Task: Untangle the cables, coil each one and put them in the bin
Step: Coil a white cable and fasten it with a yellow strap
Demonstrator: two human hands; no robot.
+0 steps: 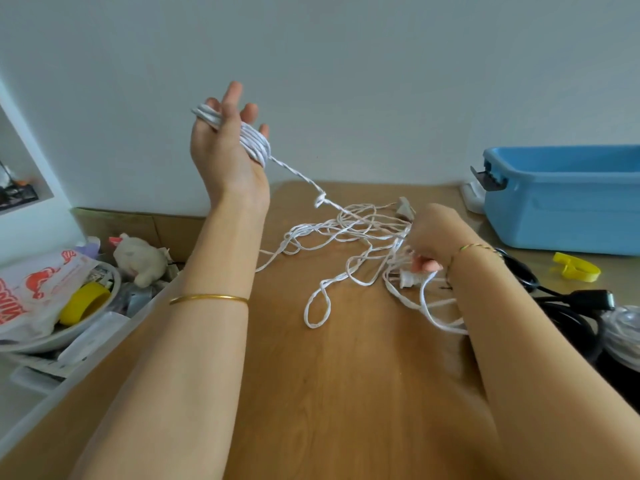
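Coil on my left hand (227, 147), tangle (349, 230) under my right hand (427, 233).

My left hand is raised, fingers spread and nearly straight, with the white coil (254, 143) wound round them. One strand (298, 174) runs taut from it, down and rightward, into the tangle on the table (346, 375). My right hand sits low in that tangle, fingers curled round a few strands beside a white plug (410, 277), so it is the nearer one to feed slack. I judge the loops between my hands could snag. The bin (568, 202) stands far right, well apart; a black cable (568, 306) lies beside my right forearm.
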